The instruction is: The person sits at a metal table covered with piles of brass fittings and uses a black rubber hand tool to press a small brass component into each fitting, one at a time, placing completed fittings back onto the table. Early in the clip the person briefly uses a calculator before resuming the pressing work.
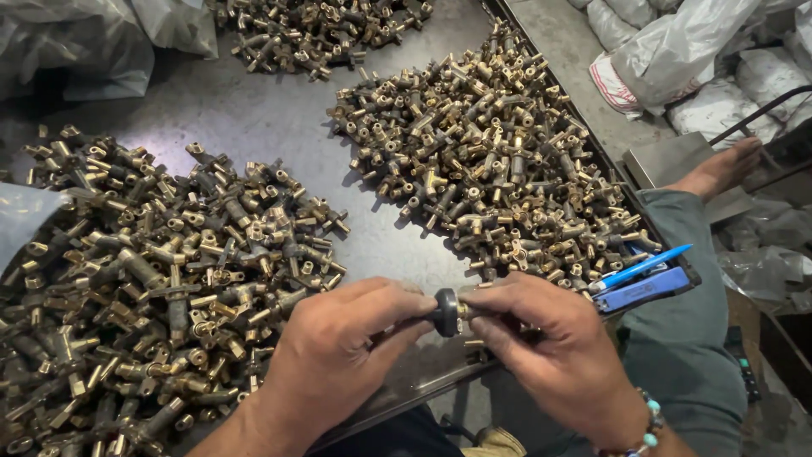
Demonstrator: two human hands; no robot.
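My left hand (pixel 342 338) and my right hand (pixel 541 338) meet near the front edge of a grey metal table (pixel 245 114). Between their fingertips they pinch one small brass fitting with a dark round ring (pixel 447 312) on it. The left fingers hold the dark ring side, the right fingers the brass stem side. A large heap of brass valve fittings (pixel 161 279) lies just left of my left hand. A second heap (pixel 491 161) spreads behind my right hand.
A third heap of fittings (pixel 313 30) lies at the table's far edge. A blue pen and a blue tool (pixel 643 283) rest at the right rim. Plastic sacks (pixel 702 51) fill the floor at right. My bare foot (pixel 719 169) rests on a metal plate.
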